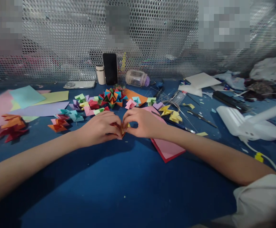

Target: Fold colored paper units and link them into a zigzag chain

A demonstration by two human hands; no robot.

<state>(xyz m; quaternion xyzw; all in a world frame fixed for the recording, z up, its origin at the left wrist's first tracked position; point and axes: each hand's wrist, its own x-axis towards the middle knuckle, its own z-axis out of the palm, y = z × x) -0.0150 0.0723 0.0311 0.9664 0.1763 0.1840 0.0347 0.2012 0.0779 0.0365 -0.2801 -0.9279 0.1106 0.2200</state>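
Observation:
My left hand (102, 126) and my right hand (141, 123) meet over the middle of the blue table. Between their fingertips is a small folded piece of orange and yellow paper (123, 129), mostly covered by the fingers. Both hands are closed on it in a pinch. Just behind them stands a many-pointed multicoloured paper ball (113, 97). Folded paper units in green, pink, purple and blue lie around it, with yellow units (175, 116) to the right. Under my right forearm lies a stack of pink and red paper sheets (166, 147).
Coloured sheets (41, 108) and orange folded units (58, 124) lie at left. A phone (110, 69) leans upright beside a white bottle (100, 75), near a clear jar (136, 78). Scissors (202, 118), wire and a white lamp (249, 123) are at right. Perforated metal stands behind.

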